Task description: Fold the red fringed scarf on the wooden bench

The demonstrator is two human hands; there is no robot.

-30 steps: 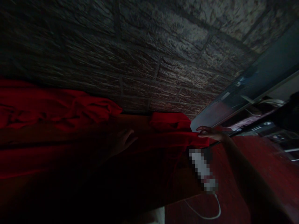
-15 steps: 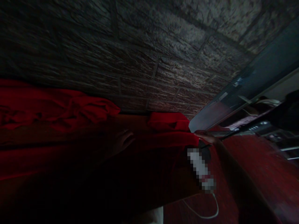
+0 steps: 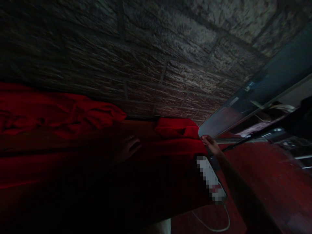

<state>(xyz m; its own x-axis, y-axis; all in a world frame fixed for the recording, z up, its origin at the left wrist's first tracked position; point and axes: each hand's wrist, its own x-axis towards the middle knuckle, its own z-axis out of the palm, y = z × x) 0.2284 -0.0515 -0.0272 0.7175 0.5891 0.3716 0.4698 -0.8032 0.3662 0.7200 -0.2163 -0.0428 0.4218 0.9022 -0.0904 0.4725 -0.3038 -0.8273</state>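
At nine o'clock in your view, the red cloth (image 3: 60, 113) lies bunched in folds below the brick wall (image 3: 156, 58), which fills the whole twelve o'clock side. The cloth runs on to the right across the dim surface. Near the middle, your left hand (image 3: 127, 149) rests on the cloth, open with its fingers loosely spread and gripping nothing. It is deep in shadow, so little more can be told.

At three o'clock from it, your right hand (image 3: 211, 145) has its fingers curled shut on the cloth's right corner, just below a raised fold. At six o'clock from that hand lies a blurred white object (image 3: 211, 177), with a white cable (image 3: 219, 224) looping out beneath it. A dark glass panel (image 3: 255, 97) slants away at two o'clock.
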